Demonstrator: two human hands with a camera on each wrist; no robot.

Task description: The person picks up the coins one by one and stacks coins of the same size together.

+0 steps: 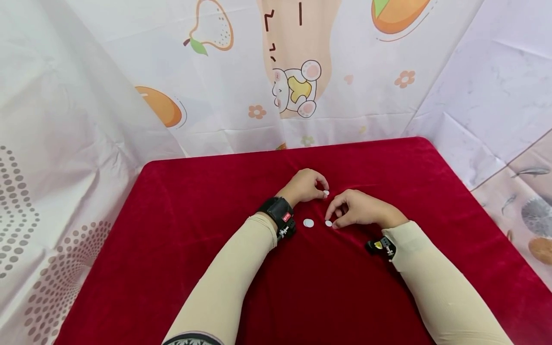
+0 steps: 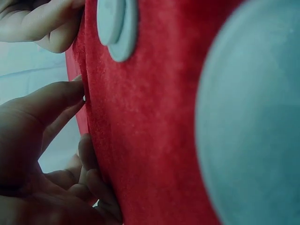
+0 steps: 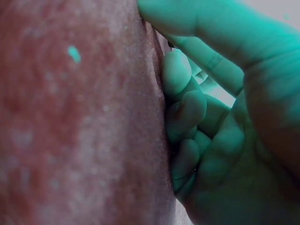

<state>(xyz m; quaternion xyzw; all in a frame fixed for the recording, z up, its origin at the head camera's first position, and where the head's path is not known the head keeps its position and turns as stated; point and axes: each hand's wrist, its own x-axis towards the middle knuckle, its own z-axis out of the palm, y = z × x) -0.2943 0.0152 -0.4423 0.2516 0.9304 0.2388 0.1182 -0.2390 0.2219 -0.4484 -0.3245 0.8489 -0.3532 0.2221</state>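
My left hand (image 1: 305,185) pinches a small white disc (image 1: 326,193) between thumb and fingertips, low over the red cloth. Close by on the right, my right hand (image 1: 354,208) holds a second white disc (image 1: 328,223) at the tips of its thumb and index finger, while its other fingers curl inward. Two overlapping white discs (image 1: 308,223) lie on the cloth between the hands, nearer the body; the left wrist view shows one disc (image 2: 109,18) resting partly on the other. In the right wrist view, the right hand (image 3: 215,112) is close against the cloth, its disc hidden.
A red velvety cloth (image 1: 207,191) covers the table. White printed curtains (image 1: 241,81) hang behind it and on both sides. Black wrist straps with small cameras (image 1: 278,211) sit on the wrists. A large, pale round shape (image 2: 253,117) fills the right of the left wrist view.
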